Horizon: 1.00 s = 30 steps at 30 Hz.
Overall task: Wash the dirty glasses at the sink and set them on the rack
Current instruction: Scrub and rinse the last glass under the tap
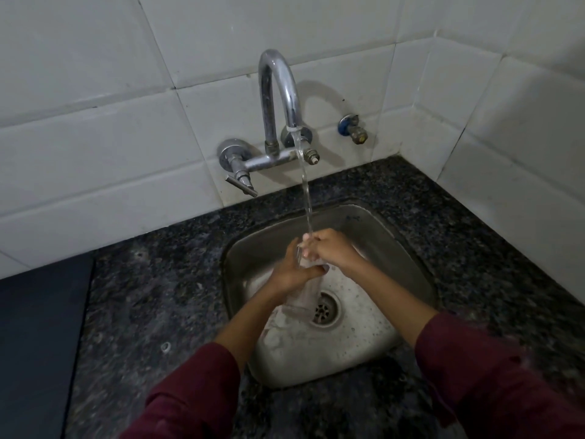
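Two hands meet mid-frame over the steel sink (240,258), under the tap's stream (306,198). Our left hand (292,270) wraps the clear glass (305,264); right hand (329,248) curls fingers at its rim. Wet glass is slippery, breakable, so grip the body.

The sink (395,248) sits in the counter (152,296), tap (278,99) on the wall behind it. Both hands (329,248) hold a glass (305,264) over the drain (324,307), under the water (305,191).
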{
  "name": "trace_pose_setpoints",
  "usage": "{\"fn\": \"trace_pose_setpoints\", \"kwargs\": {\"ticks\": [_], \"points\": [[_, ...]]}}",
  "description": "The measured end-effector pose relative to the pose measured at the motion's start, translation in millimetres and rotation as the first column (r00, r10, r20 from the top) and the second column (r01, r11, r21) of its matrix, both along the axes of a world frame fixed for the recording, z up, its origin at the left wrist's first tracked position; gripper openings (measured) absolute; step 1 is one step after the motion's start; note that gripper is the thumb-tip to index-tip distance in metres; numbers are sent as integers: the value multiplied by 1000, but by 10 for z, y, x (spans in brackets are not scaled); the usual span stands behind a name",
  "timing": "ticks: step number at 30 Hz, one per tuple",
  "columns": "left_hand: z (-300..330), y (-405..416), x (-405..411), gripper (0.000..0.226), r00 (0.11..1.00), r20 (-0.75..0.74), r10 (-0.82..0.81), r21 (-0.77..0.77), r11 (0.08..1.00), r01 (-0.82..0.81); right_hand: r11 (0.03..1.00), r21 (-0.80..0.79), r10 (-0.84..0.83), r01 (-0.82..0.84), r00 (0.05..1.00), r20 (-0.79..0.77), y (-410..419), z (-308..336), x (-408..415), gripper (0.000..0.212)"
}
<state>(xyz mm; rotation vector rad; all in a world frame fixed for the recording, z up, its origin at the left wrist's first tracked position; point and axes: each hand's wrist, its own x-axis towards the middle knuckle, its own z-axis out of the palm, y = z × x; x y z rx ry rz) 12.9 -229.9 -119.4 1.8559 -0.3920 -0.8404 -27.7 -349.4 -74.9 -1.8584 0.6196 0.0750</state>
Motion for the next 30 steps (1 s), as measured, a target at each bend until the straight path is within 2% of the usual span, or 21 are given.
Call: {"fn": "trace_pose_setpoints", "kwargs": {"ticks": [3, 6, 10, 14, 17, 18, 20, 22, 23, 24, 25, 27, 28, 29, 30], "points": [[-36, -15, -84, 64, 953, -296, 69, -42, 995, -86, 993, 116, -27, 28, 1000, -13, -19, -131, -6, 13], [-22, -17, -96, 31, 825, -555, 110, -42, 986, -160, 986, 147, -75, 74, 997, 0, -64, -261, -14, 19], [-98, -28, -57, 40, 690, -719, 84, -30, 988, -151, 969, 221, -119, 112, 993, 18, -109, -323, -63, 14], [-99, -57, -77, 41, 588, -798, 134, -32, 964, -263, 954, 258, -164, 156, 986, 10, -117, -355, -98, 24], [-112, -81, -81, 43, 572, -792, 213, -8, 934, -358, 947, 249, -203, 202, 979, -23, -52, -299, -156, 18], [-139, -86, -77, 46, 579, -774, 255, -2, 914, -406, 938, 267, -216, 220, 975, -44, -6, -288, -190, 18], [-149, -105, -75, 49, 601, -744, 292, -68, 861, -503, 925, 327, -181, 195, 981, -75, 125, -228, -290, 46], [-84, -110, -86, 50, 621, -727, 294, -155, 811, -565, 945, 317, -79, 80, 997, -16, 251, -196, -371, 69], [-52, -115, -56, 51, 641, -699, 318, -172, 795, -582, 971, 237, -15, 16, 1000, -6, 292, -193, -401, 81], [-28, -119, -14, 50, 680, -641, 355, -184, 790, -585, 995, 88, 48, -46, 999, -17, 324, -179, -427, 92], [-7, -128, 27, 50, 749, -511, 422, -158, 810, -564, 985, -120, 117, -121, 992, -41, 339, -185, -441, 100], [56, -152, 83, 56, 858, -74, 508, -61, 857, -512, 844, -472, 244, -255, 966, -85, 403, -184, -468, 109], [81, -166, 99, 58, 840, 156, 519, -34, 853, -521, 773, -568, 285, -284, 954, -90, 447, -179, -475, 110], [137, -187, 105, 58, 790, 280, 545, -65, 832, -550, 739, -611, 304, -286, 950, -77, 483, -175, -472, 112], [192, -203, 118, 58, 755, 297, 585, -124, 808, -577, 739, -616, 305, -272, 951, -54, 502, -151, -461, 114]]}}
